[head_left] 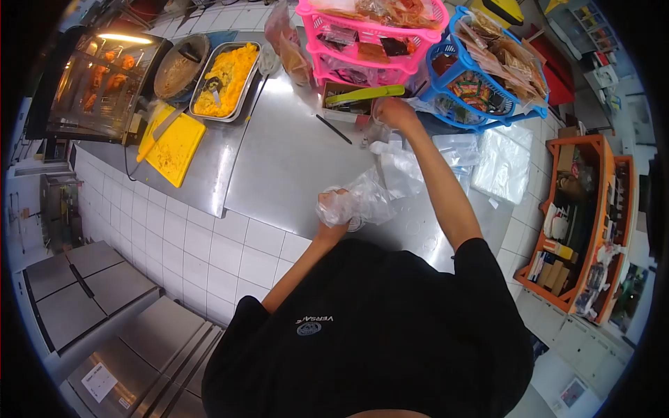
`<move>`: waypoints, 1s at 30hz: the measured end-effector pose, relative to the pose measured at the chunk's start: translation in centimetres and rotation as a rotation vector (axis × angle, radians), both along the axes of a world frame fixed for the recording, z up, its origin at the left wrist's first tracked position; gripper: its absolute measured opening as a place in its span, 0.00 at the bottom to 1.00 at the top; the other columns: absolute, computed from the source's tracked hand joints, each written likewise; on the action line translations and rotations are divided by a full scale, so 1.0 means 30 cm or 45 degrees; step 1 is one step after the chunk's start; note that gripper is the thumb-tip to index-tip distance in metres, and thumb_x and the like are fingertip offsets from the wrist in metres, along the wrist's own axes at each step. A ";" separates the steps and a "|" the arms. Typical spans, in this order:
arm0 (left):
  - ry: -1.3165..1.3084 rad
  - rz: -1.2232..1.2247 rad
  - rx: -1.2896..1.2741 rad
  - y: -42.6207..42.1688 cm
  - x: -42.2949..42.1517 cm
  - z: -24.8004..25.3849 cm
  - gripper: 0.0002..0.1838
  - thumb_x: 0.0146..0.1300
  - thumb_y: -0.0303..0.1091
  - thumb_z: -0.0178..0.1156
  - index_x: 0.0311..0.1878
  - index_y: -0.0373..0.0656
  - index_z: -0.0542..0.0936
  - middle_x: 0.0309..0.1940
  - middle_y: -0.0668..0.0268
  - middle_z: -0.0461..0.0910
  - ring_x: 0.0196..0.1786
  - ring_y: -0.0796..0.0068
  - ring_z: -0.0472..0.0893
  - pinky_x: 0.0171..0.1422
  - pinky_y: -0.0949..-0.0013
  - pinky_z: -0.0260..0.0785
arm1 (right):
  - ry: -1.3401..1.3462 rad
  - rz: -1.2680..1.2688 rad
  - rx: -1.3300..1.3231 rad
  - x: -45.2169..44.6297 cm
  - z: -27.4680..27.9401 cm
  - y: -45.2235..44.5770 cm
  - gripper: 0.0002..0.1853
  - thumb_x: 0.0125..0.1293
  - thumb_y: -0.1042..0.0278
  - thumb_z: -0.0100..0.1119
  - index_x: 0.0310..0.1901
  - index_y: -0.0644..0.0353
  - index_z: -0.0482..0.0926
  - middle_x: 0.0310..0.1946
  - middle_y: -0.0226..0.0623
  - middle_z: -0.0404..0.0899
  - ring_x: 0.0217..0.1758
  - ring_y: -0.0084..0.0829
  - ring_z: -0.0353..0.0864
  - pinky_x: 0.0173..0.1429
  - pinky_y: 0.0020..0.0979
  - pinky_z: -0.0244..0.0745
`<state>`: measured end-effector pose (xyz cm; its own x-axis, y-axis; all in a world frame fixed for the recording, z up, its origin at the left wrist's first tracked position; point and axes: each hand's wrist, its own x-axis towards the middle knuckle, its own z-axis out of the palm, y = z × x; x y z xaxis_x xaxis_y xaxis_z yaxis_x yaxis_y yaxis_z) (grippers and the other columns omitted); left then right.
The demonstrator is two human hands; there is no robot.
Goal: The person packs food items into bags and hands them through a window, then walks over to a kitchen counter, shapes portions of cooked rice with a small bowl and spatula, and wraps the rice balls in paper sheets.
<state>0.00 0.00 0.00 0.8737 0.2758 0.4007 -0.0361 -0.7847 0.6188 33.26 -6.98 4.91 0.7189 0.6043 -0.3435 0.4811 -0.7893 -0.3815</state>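
Observation:
My left hand (333,209) is closed around a clear plastic bag (369,198) near the front of the steel table (279,160). The bag is crumpled and spreads to the right of my fingers. My right hand (394,113) is stretched forward, its fingers curled, beside a small open box (341,117) with a lime-green long-handled thing (366,93) lying across it. Something clear shows under my right fingers, but I cannot make out what it is. Loose plastic bags (401,167) lie below my right wrist.
Pink baskets (380,52) and blue baskets (481,90) of packets stand behind. A stack of clear bags (502,164) lies right. A black pen-like stick (334,129) lies mid-table. Left are a tray of yellow food (226,80), a knife (162,131) on a yellow board (174,150), and a lit display cabinet (97,83).

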 end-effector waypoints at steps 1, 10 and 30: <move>0.035 -0.046 -0.056 -0.023 0.001 0.016 0.15 0.53 0.31 0.68 0.46 0.46 0.82 0.41 0.60 0.80 0.46 0.55 0.76 0.56 0.54 0.65 | -0.038 0.070 -0.089 0.003 0.014 -0.023 0.15 0.55 0.62 0.64 0.40 0.63 0.86 0.42 0.57 0.84 0.52 0.53 0.84 0.54 0.47 0.80; 0.094 0.231 0.030 0.051 0.142 -0.037 0.18 0.58 0.37 0.69 0.51 0.41 0.83 0.42 0.52 0.80 0.47 0.50 0.78 0.56 0.54 0.68 | -0.344 0.309 0.077 0.016 -0.076 0.025 0.10 0.57 0.65 0.59 0.34 0.63 0.83 0.35 0.53 0.85 0.41 0.51 0.87 0.43 0.50 0.81; 0.838 -0.221 -0.461 0.239 0.261 0.152 0.29 0.59 0.53 0.71 0.26 0.29 0.81 0.20 0.52 0.83 0.26 0.59 0.84 0.37 0.59 0.75 | -0.165 -0.533 1.063 -0.104 0.034 -0.124 0.08 0.62 0.68 0.65 0.37 0.63 0.80 0.32 0.43 0.86 0.34 0.37 0.87 0.40 0.37 0.79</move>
